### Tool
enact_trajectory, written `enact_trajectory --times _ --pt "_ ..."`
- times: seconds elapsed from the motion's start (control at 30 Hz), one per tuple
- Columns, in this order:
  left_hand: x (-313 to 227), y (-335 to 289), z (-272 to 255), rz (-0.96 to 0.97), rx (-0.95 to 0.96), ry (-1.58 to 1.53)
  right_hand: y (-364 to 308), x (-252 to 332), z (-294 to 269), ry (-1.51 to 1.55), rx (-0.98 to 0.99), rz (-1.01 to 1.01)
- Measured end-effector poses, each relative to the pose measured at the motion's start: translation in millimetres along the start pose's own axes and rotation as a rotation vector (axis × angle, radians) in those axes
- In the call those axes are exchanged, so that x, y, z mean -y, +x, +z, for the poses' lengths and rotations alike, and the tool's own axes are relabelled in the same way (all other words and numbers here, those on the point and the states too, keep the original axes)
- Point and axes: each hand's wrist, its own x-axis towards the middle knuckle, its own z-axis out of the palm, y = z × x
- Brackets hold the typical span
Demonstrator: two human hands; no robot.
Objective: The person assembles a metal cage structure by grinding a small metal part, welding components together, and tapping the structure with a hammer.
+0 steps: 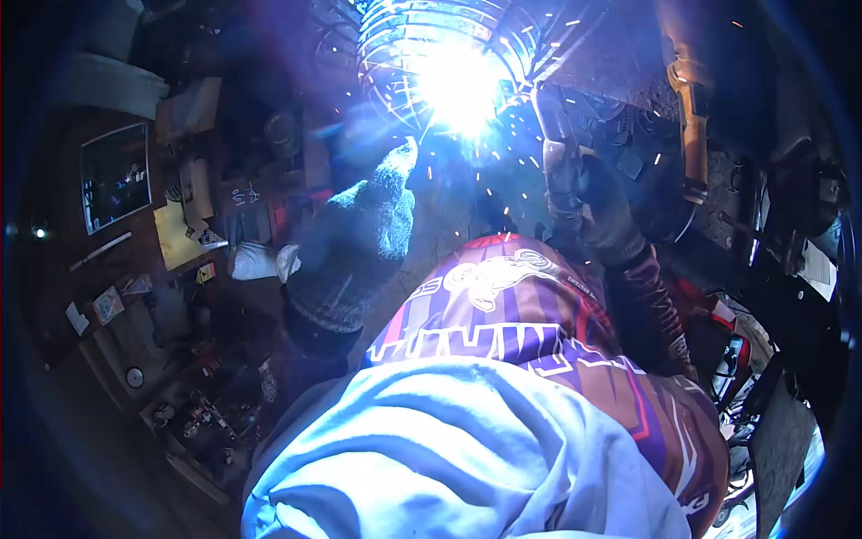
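A round cage of curved metal rods (382, 67) stands at the top middle, with a blinding welding arc and flying sparks at its lower side. My right hand (609, 220), in a dark glove, is closed around a welding torch (558, 148); the torch's neck points up at the cage beside the glare. To the left of the arc is my left hand (364, 225) in a knitted glove. Its fingers are pressed together, their tips close to the cage's lower edge by a thin bright line. Glare hides what they grip and the torch's tip.
An orange-brown metal bar (690, 117) stands at the upper right, near dark clutter. On the left are a framed dark panel (117, 178), a yellow sheet (178, 235) and a white bag (254, 260). Red machine parts (732, 359) lie at the lower right.
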Motion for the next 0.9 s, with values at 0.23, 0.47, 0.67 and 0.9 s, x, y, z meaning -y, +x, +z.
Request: enact_trajectory --times 0.23,0.47,0.67,0.9 --pt "-8.7 -28.3 25.9 0.046 0.060 0.848 4.5 -6.2 5.5 1.269 0.198 0.154" --pt "9.0 -21.2 16.5 -0.092 -0.078 -0.102 -6.2 -26.0 4.6 1.805 0.091 0.404" --pt "3.2 0.1 4.9 -0.139 -0.006 -0.275 -1.7 0.3 2.4 0.139 -0.112 0.160" --pt "7.7 -4.6 6.3 -0.143 0.021 -0.296 2.1 -7.1 7.6 0.152 -0.131 0.192"
